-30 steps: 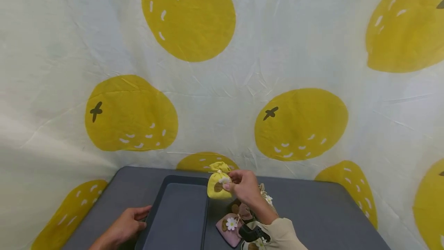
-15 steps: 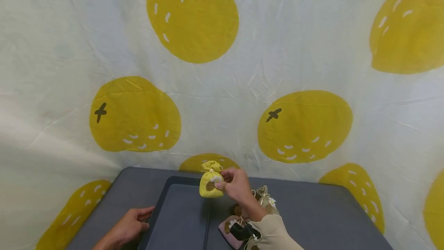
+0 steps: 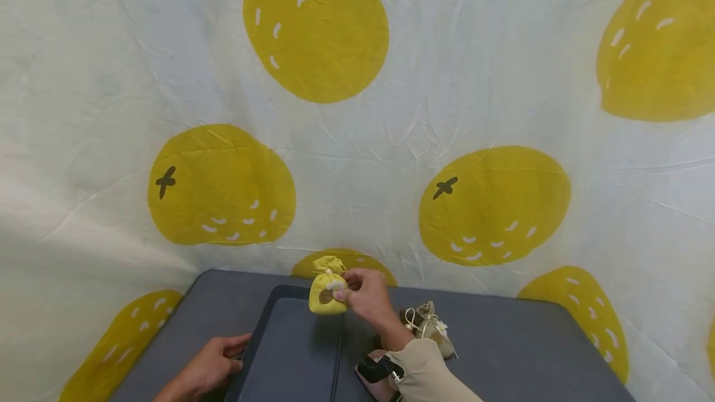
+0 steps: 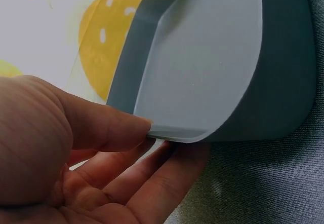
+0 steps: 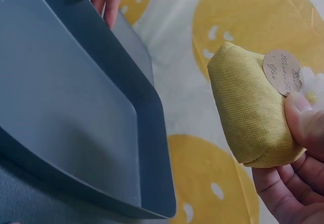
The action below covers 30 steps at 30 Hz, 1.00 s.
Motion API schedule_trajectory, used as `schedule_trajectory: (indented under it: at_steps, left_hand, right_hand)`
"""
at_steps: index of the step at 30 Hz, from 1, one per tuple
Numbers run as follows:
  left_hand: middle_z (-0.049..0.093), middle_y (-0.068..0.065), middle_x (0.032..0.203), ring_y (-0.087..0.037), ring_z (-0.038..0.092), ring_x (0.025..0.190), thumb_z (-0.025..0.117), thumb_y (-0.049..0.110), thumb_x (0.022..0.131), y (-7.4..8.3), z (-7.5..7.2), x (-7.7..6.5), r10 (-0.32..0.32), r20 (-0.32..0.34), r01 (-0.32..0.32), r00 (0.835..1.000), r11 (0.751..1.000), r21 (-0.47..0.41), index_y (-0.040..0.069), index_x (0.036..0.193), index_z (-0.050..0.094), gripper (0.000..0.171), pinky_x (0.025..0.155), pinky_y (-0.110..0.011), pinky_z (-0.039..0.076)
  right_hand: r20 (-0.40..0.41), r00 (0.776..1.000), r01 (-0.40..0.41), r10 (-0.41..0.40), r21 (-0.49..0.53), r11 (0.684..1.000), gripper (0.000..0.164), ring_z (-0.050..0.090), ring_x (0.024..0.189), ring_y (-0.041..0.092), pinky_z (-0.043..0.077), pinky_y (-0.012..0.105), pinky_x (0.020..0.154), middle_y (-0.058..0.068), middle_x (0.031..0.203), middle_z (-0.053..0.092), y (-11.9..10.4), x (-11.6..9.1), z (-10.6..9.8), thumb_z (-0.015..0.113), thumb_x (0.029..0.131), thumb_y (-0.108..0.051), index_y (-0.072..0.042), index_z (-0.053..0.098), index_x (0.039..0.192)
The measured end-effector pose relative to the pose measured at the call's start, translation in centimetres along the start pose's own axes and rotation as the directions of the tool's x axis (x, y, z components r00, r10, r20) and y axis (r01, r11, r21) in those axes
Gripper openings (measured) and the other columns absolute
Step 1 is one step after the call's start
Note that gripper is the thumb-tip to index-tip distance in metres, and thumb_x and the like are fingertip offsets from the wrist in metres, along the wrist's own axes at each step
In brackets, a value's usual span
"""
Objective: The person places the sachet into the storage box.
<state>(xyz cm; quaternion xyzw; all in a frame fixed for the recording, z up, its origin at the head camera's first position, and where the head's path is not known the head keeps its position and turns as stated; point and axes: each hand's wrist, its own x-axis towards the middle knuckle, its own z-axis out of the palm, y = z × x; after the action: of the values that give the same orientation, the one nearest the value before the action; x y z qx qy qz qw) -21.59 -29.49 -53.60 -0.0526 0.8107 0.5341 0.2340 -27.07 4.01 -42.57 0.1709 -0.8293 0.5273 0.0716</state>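
Head view: what are you gripping?
My right hand (image 3: 367, 296) pinches a yellow cloth drawstring pouch (image 3: 324, 301) above a dark grey rectangular tray (image 3: 296, 352); my left hand (image 3: 209, 365) pinches the tray's rim (image 4: 187, 141).

pink pouch (image 3: 380, 392) partly behind sleeve (image 3: 432, 368); tray (image 3: 296, 352) cropped at head view's bottom; writing on tag (image 5: 280, 71) unreadable.

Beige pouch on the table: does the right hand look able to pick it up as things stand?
Probably not: the right hand grips the yellow pouch, so it would likely need to set that down first. Otherwise the way looks free: nothing covers the right side of the beige pouch.
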Motion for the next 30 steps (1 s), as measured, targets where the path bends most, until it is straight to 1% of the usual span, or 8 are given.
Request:
schedule_trajectory:
  at_steps: [2,4,7,8,14,21,27,30]
  left_hand:
    - [0.047,-0.034,0.144,-0.054,0.046,0.130,0.067,0.001,0.086,-0.3,-0.3,0.2,0.013,0.050,-0.014,0.999,1.000,0.009,-0.004,0.146,0.044,0.064,0.085,-0.057,0.057]
    - [0.048,-0.034,0.142,-0.053,0.046,0.130,0.063,-0.003,0.087,2.2,0.8,-1.8,-0.004,0.005,0.004,1.000,0.999,0.052,-0.007,0.144,0.044,0.060,0.088,-0.056,0.056]
    - [0.048,-0.036,0.141,-0.053,0.046,0.130,0.062,-0.003,0.088,2.8,1.0,-2.4,0.012,0.008,-0.012,1.000,0.998,0.066,-0.010,0.143,0.044,0.059,0.091,-0.056,0.055]
    - [0.050,-0.035,0.140,-0.053,0.047,0.130,0.062,-0.005,0.087,3.0,1.2,-2.6,0.014,-0.014,-0.013,1.000,0.998,0.067,-0.011,0.142,0.045,0.057,0.091,-0.055,0.056]
    - [0.049,-0.038,0.138,-0.053,0.048,0.129,0.060,-0.008,0.087,3.3,1.2,-3.0,0.056,-0.039,-0.052,0.998,0.995,0.080,-0.016,0.139,0.045,0.055,0.094,-0.052,0.055]
    - [0.044,-0.040,0.141,-0.055,0.045,0.130,0.059,-0.008,0.088,3.3,0.9,-3.1,0.100,-0.001,-0.099,0.995,0.992,0.083,-0.019,0.140,0.040,0.056,0.097,-0.052,0.054]
    - [0.045,-0.041,0.139,-0.055,0.047,0.129,0.059,-0.009,0.087,3.0,0.9,-3.2,0.138,0.002,-0.137,0.990,0.987,0.079,-0.021,0.139,0.040,0.056,0.095,-0.050,0.055]
    - [0.046,-0.041,0.138,-0.054,0.048,0.127,0.058,-0.009,0.087,2.8,0.9,-3.1,0.157,0.002,-0.156,0.988,0.985,0.076,-0.021,0.139,0.039,0.056,0.094,-0.047,0.056]
  right_hand:
    - [-0.009,1.000,-0.002,0.002,0.006,1.000,0.021,0.063,0.070,0.013,0.055,0.025,0.062,0.013,0.082,0.072,-0.1,0.1,0.4,0.081,0.077,-0.007,0.000,0.075,0.096]
    - [-0.011,1.000,-0.001,0.001,0.005,1.000,0.021,0.062,0.069,0.012,0.054,0.024,0.061,0.013,0.081,0.072,0.0,0.2,0.7,0.081,0.077,-0.006,0.000,0.075,0.095]
    - [-0.010,1.000,0.003,-0.003,0.015,1.000,0.020,0.060,0.068,0.011,0.053,0.024,0.061,0.013,0.080,0.071,0.0,0.4,1.2,0.081,0.076,-0.004,0.001,0.074,0.094]
    - [-0.011,1.000,0.006,-0.006,0.017,1.000,0.020,0.060,0.068,0.010,0.053,0.023,0.061,0.013,0.080,0.071,0.0,0.4,1.4,0.081,0.076,-0.004,0.002,0.074,0.093]
    - [-0.028,1.000,0.014,-0.013,0.031,0.999,0.022,0.061,0.069,0.010,0.054,0.024,0.062,0.013,0.082,0.072,0.0,0.8,2.7,0.081,0.076,-0.005,0.002,0.075,0.096]
    - [-0.035,0.999,0.021,-0.020,0.034,0.999,0.022,0.062,0.071,0.011,0.055,0.024,0.063,0.011,0.084,0.071,0.0,1.4,3.9,0.081,0.077,-0.006,-0.001,0.075,0.098]
    - [-0.056,0.998,0.040,-0.038,0.029,0.999,0.018,0.062,0.066,0.008,0.054,0.022,0.060,0.011,0.079,0.073,-0.1,2.1,4.8,0.082,0.074,-0.005,-0.003,0.077,0.092]
    - [-0.051,0.998,0.033,-0.031,0.028,0.999,0.019,0.062,0.065,0.008,0.054,0.022,0.059,0.011,0.079,0.073,0.0,2.3,5.2,0.082,0.075,-0.005,-0.003,0.077,0.093]
